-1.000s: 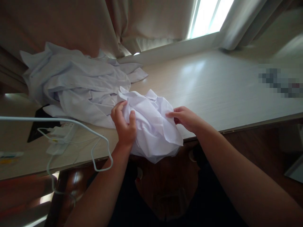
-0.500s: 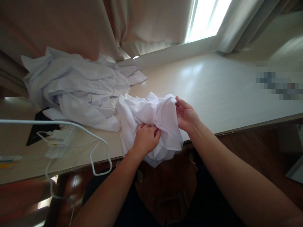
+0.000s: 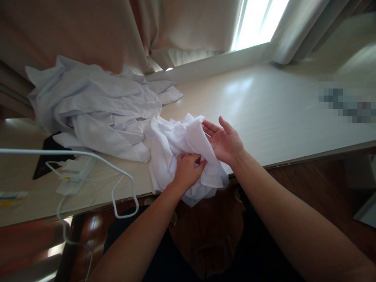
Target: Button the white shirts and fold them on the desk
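Observation:
A crumpled white cloth (image 3: 173, 149) lies at the front edge of the pale wooden table (image 3: 279, 113), part of it hanging over the edge. My left hand (image 3: 188, 170) is closed on a fold of the cloth near its lower middle. My right hand (image 3: 225, 141) is at the cloth's right side, palm up and fingers spread, with the fabric's edge resting against the fingers.
A larger heap of white garments (image 3: 94, 105) lies on the table's left, touching the cloth. A white power strip (image 3: 73, 172) with looping white cables (image 3: 123, 188) and a black flat object (image 3: 47, 156) sit at the front left. Beige curtains (image 3: 102, 31) and a window sill (image 3: 211, 64) run behind.
My left hand moved from the cloth's upper left down to its lower middle and gripped a fold. My right hand rose to the cloth's right edge, pinched it, then opened palm up.

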Demonstrator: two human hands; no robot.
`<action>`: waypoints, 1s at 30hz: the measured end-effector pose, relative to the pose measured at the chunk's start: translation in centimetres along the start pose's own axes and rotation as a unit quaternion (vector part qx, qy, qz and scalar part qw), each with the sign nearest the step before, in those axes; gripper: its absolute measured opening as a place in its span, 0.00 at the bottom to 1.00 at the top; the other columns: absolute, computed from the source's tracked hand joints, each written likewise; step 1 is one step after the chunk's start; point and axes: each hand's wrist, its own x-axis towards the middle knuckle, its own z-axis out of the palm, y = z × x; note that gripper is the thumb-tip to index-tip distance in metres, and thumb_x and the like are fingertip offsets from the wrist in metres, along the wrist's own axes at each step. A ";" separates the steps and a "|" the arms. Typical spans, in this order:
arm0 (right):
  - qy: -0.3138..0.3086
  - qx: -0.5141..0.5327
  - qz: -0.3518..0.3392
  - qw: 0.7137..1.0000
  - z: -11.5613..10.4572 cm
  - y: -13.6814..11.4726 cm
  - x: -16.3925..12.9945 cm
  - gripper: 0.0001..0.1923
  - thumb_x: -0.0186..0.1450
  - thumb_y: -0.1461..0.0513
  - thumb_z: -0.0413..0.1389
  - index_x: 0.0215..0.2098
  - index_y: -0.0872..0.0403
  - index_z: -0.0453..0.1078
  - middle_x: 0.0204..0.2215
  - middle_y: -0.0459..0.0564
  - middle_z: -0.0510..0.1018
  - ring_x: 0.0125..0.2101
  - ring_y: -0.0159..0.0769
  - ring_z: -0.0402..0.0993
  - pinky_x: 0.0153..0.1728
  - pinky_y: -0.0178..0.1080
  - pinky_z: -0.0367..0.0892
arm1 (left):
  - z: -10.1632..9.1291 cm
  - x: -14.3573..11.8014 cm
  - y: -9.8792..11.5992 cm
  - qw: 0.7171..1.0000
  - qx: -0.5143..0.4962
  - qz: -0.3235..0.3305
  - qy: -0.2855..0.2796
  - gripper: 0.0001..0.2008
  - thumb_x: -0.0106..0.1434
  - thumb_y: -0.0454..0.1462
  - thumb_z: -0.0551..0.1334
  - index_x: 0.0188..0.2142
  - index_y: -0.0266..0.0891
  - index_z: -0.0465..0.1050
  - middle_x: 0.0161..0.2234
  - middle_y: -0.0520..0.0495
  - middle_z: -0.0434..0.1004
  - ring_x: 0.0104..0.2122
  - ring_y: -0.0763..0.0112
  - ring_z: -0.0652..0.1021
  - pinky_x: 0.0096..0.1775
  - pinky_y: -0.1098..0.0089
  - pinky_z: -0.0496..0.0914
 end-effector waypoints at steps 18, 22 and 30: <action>0.137 -0.363 -0.078 0.919 -2.0 -0.4 -0.6 0.27 0.60 0.37 0.56 0.39 0.50 0.70 0.29 0.49 0.78 0.26 0.34 0.73 0.24 0.35 0.64 | -3.9 2.8 -4.4 0.677 -0.665 -0.223 0.222 0.13 0.56 0.43 0.65 0.38 0.37 0.74 0.32 0.49 0.80 0.39 0.64 0.81 0.45 0.66 0.74; 0.008 -0.465 0.029 0.885 -1.6 -0.5 -1.7 0.28 0.63 0.38 0.54 0.35 0.54 0.75 0.28 0.51 0.79 0.26 0.35 0.72 0.22 0.35 0.61 | -5.0 3.4 -5.7 0.655 -0.683 -0.238 0.220 0.12 0.57 0.41 0.63 0.37 0.36 0.74 0.32 0.46 0.81 0.42 0.60 0.81 0.46 0.64 0.75; -0.066 -0.477 0.132 0.866 -1.9 -0.7 -2.2 0.08 0.58 0.56 0.64 0.28 0.52 0.77 0.25 0.45 0.78 0.24 0.33 0.68 0.24 0.35 0.60 | -4.6 3.5 -6.3 0.657 -0.668 -0.242 0.251 0.12 0.58 0.42 0.61 0.35 0.36 0.74 0.31 0.46 0.80 0.39 0.60 0.81 0.44 0.64 0.76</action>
